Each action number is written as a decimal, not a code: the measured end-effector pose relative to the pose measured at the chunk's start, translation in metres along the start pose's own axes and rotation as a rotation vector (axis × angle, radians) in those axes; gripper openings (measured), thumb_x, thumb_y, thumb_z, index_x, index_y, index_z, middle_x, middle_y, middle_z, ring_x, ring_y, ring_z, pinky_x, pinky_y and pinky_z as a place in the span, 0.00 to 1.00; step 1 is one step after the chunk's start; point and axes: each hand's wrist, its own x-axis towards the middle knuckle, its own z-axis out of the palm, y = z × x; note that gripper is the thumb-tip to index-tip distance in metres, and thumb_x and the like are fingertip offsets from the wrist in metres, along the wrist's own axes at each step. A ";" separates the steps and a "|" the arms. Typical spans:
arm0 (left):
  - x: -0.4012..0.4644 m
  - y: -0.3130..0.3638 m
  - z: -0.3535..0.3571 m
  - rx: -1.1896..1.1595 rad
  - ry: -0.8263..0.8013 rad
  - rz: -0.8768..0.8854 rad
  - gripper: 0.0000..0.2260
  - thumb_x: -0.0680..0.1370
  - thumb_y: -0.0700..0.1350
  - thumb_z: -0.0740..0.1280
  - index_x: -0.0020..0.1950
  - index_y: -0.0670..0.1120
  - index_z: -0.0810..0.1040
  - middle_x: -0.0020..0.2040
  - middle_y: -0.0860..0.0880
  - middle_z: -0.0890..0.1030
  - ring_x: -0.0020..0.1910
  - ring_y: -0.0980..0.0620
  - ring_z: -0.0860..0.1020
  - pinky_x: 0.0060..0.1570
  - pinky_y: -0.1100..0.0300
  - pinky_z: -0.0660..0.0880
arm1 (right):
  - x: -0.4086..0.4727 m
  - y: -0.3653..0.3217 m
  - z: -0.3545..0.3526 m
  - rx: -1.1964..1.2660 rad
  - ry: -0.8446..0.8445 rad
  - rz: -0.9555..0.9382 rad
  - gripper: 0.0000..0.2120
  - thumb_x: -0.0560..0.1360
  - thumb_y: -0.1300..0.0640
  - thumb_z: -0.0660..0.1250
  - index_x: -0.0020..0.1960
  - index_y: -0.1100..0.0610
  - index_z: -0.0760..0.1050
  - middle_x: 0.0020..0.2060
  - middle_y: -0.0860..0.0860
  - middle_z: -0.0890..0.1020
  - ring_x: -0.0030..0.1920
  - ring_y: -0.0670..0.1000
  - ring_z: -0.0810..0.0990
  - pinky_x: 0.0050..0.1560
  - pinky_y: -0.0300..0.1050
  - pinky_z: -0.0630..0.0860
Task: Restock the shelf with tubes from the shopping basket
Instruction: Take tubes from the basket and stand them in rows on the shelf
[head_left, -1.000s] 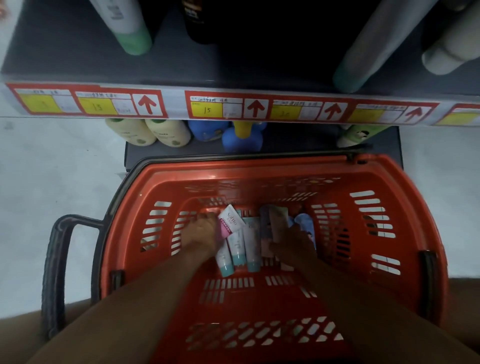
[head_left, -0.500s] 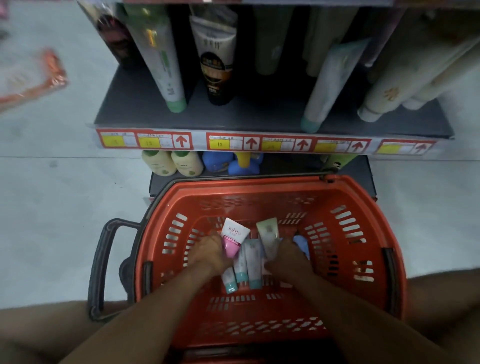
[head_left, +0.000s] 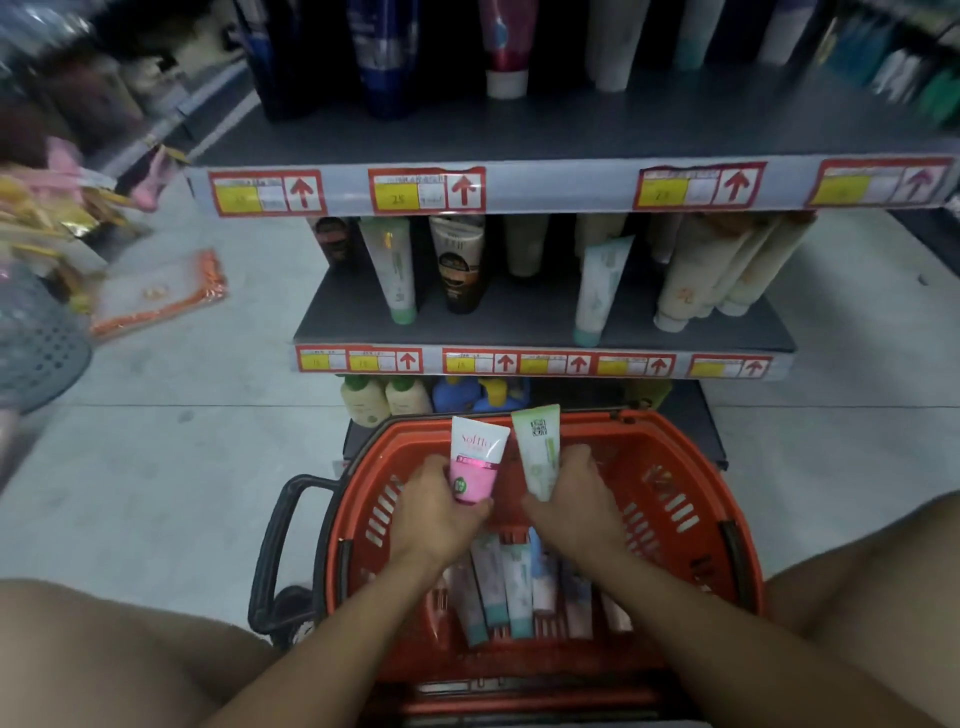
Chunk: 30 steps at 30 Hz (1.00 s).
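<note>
Left hand (head_left: 435, 506): fingers curled round the lower end of a pink-and-white tube (head_left: 475, 462), held upright above the far rim of the red shopping basket (head_left: 691, 499). Right hand (head_left: 574, 499): fingers curled round a pale green tube (head_left: 537, 449), likewise upright, just beside the pink one without touching it. Basket floor: a row of further tubes (head_left: 511, 587), pale with teal or white caps, lying side by side below both wrists. Middle shelf (head_left: 524, 319), beyond the basket: tubes standing cap-down, among them a white tube with green cap (head_left: 397, 270) near the left edge, a black-and-gold tube (head_left: 462, 267) beside it, cream tubes (head_left: 701, 270) leaning towards the right edge. Front edge: red and yellow price labels (head_left: 535, 362).
</note>
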 end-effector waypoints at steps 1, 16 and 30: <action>0.000 0.006 -0.006 -0.023 0.036 0.024 0.22 0.68 0.55 0.81 0.56 0.51 0.75 0.49 0.53 0.82 0.48 0.49 0.82 0.42 0.53 0.78 | -0.002 -0.007 -0.009 0.013 0.024 -0.019 0.25 0.69 0.45 0.74 0.56 0.51 0.63 0.54 0.53 0.77 0.54 0.61 0.82 0.48 0.57 0.80; -0.004 0.147 -0.109 -0.346 0.414 0.289 0.24 0.70 0.58 0.80 0.61 0.56 0.75 0.47 0.60 0.79 0.44 0.67 0.77 0.41 0.69 0.72 | 0.002 -0.112 -0.152 0.158 0.451 -0.320 0.29 0.68 0.40 0.75 0.59 0.45 0.62 0.52 0.45 0.79 0.52 0.50 0.82 0.48 0.55 0.82; 0.050 0.245 -0.188 -0.338 0.554 0.486 0.30 0.70 0.61 0.79 0.67 0.53 0.74 0.58 0.55 0.81 0.55 0.55 0.80 0.53 0.51 0.82 | 0.040 -0.176 -0.251 0.184 0.666 -0.408 0.29 0.70 0.42 0.77 0.61 0.47 0.63 0.54 0.46 0.79 0.54 0.51 0.82 0.50 0.56 0.83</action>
